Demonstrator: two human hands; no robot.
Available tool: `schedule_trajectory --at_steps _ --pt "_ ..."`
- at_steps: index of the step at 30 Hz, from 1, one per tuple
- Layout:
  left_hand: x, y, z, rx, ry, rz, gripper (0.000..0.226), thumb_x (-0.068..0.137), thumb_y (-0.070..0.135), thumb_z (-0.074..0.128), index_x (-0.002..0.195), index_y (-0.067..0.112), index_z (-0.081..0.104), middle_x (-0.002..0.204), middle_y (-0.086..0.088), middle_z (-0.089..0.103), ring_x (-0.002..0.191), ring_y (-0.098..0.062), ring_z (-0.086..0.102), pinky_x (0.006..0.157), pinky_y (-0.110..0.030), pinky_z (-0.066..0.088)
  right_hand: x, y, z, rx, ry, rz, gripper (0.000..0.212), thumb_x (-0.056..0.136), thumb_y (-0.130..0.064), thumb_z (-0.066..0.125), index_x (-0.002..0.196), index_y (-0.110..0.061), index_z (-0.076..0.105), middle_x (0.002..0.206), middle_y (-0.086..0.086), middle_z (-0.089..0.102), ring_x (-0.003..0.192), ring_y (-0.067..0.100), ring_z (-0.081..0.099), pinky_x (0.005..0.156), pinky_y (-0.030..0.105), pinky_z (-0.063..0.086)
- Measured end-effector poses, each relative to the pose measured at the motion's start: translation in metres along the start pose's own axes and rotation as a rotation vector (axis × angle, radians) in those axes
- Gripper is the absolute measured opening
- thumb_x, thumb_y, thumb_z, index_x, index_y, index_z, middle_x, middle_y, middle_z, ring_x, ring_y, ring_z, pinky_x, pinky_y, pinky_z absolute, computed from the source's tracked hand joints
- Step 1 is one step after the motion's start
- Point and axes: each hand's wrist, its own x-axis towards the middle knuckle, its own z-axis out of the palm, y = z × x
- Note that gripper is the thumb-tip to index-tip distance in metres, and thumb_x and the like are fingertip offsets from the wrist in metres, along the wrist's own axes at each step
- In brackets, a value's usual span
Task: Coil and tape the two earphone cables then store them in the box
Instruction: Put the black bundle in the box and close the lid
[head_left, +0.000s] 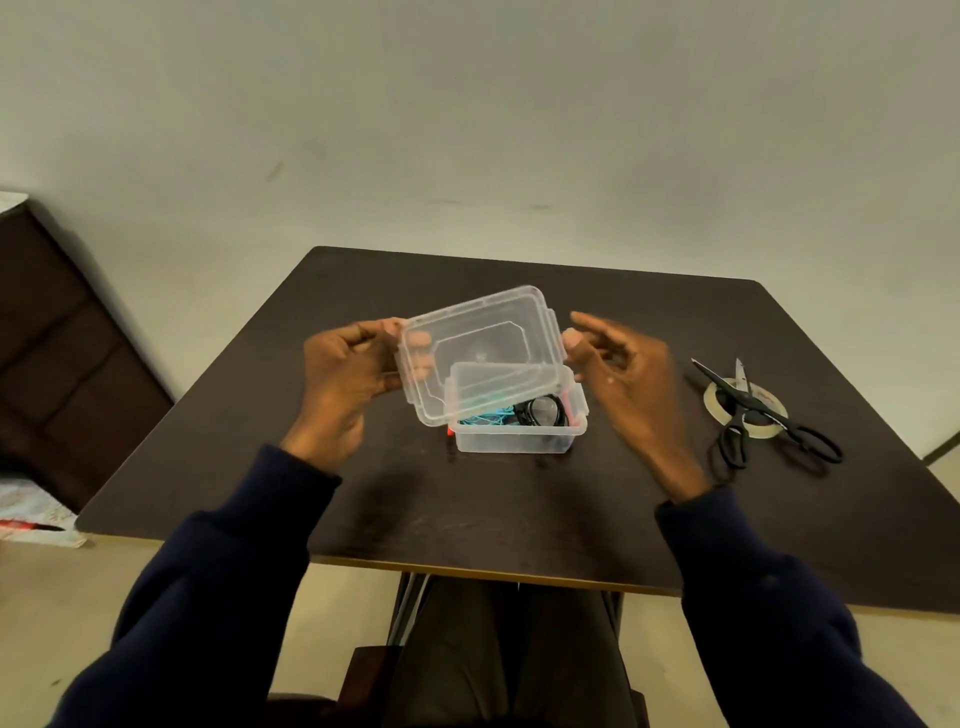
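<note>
A clear plastic box (514, 439) stands in the middle of the dark table (467, 509). Inside it lie a coiled teal earphone cable (488, 418) and a coiled black earphone cable (540, 410). A clear lid (478, 338) hovers tilted above the box's back left. My left hand (345, 374) grips the lid's left edge. My right hand (623, 374) touches the lid's right edge with thumb and forefinger, the other fingers spread.
Black scissors (758, 410) lie across a roll of clear tape (719, 402) to the right of the box. A dark wooden cabinet (57, 338) stands at the left beyond the table. My legs show below the table's front edge.
</note>
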Motion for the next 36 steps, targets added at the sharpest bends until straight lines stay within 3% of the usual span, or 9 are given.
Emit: schedule_trajectory --at_steps 4,12,15,18,22,26,28,32,36 --pt "0.004 -0.007 0.024 0.015 -0.060 -0.071 0.019 0.095 0.019 0.069 0.101 0.002 0.075 0.091 -0.009 0.079 0.076 -0.019 0.075 0.065 -0.031 0.060 -0.002 0.007 -0.003 0.061 0.009 0.058 0.035 0.091 -0.024 0.076 0.125 -0.015 0.071 0.100 0.000 0.078 0.087 0.013 0.076 0.078 0.039 0.064" --pt "-0.003 -0.037 0.039 0.168 -0.043 -0.102 0.027 0.089 0.007 0.074 0.116 0.007 0.073 0.110 -0.005 0.076 0.103 -0.017 0.073 0.094 -0.036 0.059 -0.018 0.023 -0.006 0.086 0.135 0.271 0.022 0.089 -0.017 0.076 0.110 -0.011 0.076 0.088 0.000 0.079 0.077 0.014 0.077 0.071 0.042 0.064" --pt "-0.006 -0.040 0.040 0.200 0.003 -0.098 0.036 0.087 0.008 0.076 0.122 0.007 0.069 0.117 -0.003 0.073 0.108 -0.014 0.069 0.091 -0.027 0.058 -0.020 0.030 -0.004 0.050 0.162 0.329 0.023 0.088 -0.025 0.079 0.106 -0.011 0.077 0.087 0.001 0.079 0.077 0.015 0.077 0.072 0.044 0.064" --pt "-0.009 -0.037 0.039 0.220 -0.021 -0.089 0.026 0.090 0.014 0.073 0.115 0.007 0.072 0.104 0.000 0.074 0.095 -0.010 0.071 0.076 -0.017 0.058 -0.020 0.032 0.000 -0.061 0.151 0.328 0.027 0.087 -0.030 0.079 0.107 -0.012 0.077 0.091 0.001 0.078 0.076 0.010 0.075 0.070 0.033 0.064" --pt "-0.010 -0.039 0.036 0.208 -0.080 -0.165 0.022 0.093 0.014 0.069 0.114 0.008 0.073 0.103 -0.003 0.077 0.094 -0.016 0.075 0.079 -0.031 0.062 -0.014 0.031 -0.001 -0.176 0.110 0.288 0.023 0.090 -0.028 0.076 0.106 -0.012 0.078 0.092 0.002 0.078 0.075 0.007 0.072 0.064 0.020 0.058" --pt "-0.010 -0.038 0.036 0.168 -0.077 -0.159 0.013 0.093 0.009 0.069 0.105 0.013 0.073 0.098 0.000 0.076 0.088 -0.011 0.075 0.071 -0.023 0.061 -0.010 0.031 -0.005 -0.237 0.045 0.294 0.018 0.090 -0.024 0.075 0.103 -0.011 0.079 0.089 0.003 0.078 0.071 0.007 0.071 0.061 0.017 0.054" --pt "-0.009 -0.040 0.036 0.146 -0.060 -0.163 0.014 0.093 0.007 0.069 0.105 0.011 0.073 0.095 0.002 0.076 0.087 -0.008 0.074 0.073 -0.022 0.060 -0.009 0.032 -0.008 -0.236 0.031 0.310 0.016 0.090 -0.022 0.075 0.101 -0.012 0.080 0.086 0.003 0.078 0.069 0.009 0.072 0.060 0.019 0.054" --pt "-0.005 -0.044 0.033 0.073 -0.035 -0.223 0.013 0.092 0.005 0.070 0.103 0.010 0.076 0.107 -0.008 0.076 0.107 -0.023 0.071 0.097 -0.043 0.056 -0.007 0.037 -0.015 -0.174 -0.001 0.379 0.014 0.089 -0.019 0.075 0.101 -0.013 0.080 0.089 0.002 0.078 0.071 0.014 0.074 0.070 0.038 0.064" --pt "-0.008 -0.044 0.040 0.029 -0.036 -0.221 0.013 0.092 0.003 0.068 0.091 0.013 0.076 0.106 -0.007 0.076 0.103 -0.024 0.073 0.089 -0.037 0.060 -0.009 0.038 -0.008 -0.192 -0.021 0.370 0.016 0.090 -0.016 0.073 0.104 -0.010 0.080 0.094 0.005 0.079 0.073 0.016 0.074 0.067 0.032 0.061"
